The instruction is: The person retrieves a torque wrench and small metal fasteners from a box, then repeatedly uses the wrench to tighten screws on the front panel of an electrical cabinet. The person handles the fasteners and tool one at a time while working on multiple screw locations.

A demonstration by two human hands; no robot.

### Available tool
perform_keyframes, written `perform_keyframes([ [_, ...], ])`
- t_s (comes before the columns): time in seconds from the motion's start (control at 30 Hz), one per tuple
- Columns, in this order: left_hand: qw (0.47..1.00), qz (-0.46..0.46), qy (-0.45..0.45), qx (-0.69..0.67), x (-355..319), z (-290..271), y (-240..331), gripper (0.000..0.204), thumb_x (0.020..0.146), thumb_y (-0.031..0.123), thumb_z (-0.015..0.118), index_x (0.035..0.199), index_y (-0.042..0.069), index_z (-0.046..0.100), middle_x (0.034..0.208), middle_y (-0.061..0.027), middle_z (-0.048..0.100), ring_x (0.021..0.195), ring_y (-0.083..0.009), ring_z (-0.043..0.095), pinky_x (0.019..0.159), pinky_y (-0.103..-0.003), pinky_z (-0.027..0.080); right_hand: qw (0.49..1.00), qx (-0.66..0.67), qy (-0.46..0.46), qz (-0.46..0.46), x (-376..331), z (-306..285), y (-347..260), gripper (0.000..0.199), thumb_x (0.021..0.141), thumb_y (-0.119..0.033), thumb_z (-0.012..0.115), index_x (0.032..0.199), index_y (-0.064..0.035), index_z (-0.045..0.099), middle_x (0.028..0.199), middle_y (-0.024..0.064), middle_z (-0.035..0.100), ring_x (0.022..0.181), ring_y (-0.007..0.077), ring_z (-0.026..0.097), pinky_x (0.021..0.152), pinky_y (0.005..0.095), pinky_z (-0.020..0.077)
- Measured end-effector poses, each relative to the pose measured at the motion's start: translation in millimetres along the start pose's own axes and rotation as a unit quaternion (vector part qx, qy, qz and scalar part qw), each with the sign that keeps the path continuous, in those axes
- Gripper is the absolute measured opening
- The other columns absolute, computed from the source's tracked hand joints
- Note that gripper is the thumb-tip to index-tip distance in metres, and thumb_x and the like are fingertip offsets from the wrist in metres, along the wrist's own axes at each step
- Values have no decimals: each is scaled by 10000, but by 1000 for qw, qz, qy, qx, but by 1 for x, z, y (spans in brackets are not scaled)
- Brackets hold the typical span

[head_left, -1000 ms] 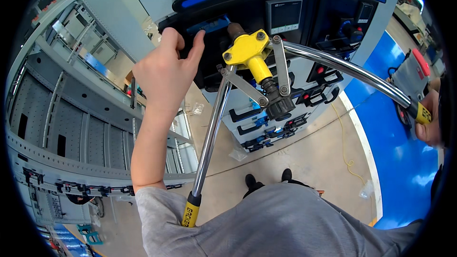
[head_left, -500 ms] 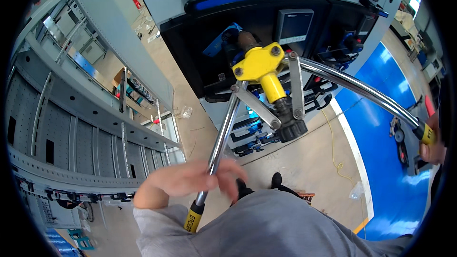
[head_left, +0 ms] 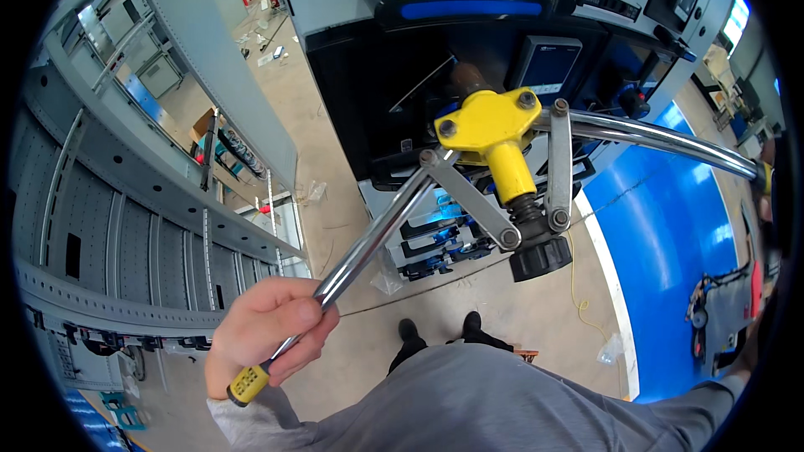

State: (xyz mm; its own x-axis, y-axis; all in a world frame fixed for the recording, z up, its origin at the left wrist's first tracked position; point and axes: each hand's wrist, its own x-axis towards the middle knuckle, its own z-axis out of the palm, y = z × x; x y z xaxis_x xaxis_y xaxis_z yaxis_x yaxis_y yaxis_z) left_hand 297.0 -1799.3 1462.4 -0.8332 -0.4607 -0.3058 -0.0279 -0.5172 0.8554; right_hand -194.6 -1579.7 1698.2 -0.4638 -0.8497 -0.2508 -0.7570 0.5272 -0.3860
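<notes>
Chrome tubular handle (head_left: 377,238) clenched in left hand (head_left: 264,339).

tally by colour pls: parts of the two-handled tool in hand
Yellow: 3 – head, left handle's end cap, cap on the right handle at the picture's edge
Chrome handles: 2 – left one gripped by the left hand, right one
Grey link bars: 2
Black knob: 1
Total: 8

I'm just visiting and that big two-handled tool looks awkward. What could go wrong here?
The left hand grips the chrome handle near its yellow tip, so it might slip off. The right hand is barely in view at the rim. The yellow head sits close to the machine's screen and might knock it.
</notes>
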Motion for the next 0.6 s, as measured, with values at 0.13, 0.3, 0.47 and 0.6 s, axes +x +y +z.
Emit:
perform_keyframes([
  [0.13, 1000, -14, -28, 4, 6, 3, 0, 357, 1093, 294, 493, 913, -10, 545, 484, -29, 515, 358, -91, 432, 387, -233, 322, 998, -11, -33, -43, 28, 3, 13, 327, 789, -211, 924, 783, -24, 657, 679, -82, 507, 603, 20, 402, 514, 236, 272],
  [0.3, 998, -51, -5, 41, 6, 17, -10, 358, 1117, 317, 455, 966, 2, 537, 500, -9, 518, 397, -77, 454, 426, -219, 348, 959, -134, 196, -154, 12, 37, 115, 714, 643, -564, 932, 972, -64, 543, 722, 5, 522, 562, 101, 465, 529, 240, 369],
  [0.47, 998, -21, -37, 36, 7, 18, -22, 336, 1129, 309, 427, 959, 33, 517, 512, 7, 525, 426, -55, 458, 465, -207, 360, 913, -190, 276, -231, -16, 82, 125, 766, 657, -650, 902, 999, -75, 531, 730, 21, 510, 549, 124, 465, 547, 246, 391],
  [0.6, 999, -34, 3, 39, 6, 26, -16, 365, 1096, 324, 492, 961, -11, 547, 530, -8, 521, 447, -72, 462, 468, -224, 350, 958, -229, 146, -94, -49, 70, 83, 710, 722, -679, 836, 981, -74, 570, 699, 40, 498, 563, 151, 468, 564, 274, 401],
])
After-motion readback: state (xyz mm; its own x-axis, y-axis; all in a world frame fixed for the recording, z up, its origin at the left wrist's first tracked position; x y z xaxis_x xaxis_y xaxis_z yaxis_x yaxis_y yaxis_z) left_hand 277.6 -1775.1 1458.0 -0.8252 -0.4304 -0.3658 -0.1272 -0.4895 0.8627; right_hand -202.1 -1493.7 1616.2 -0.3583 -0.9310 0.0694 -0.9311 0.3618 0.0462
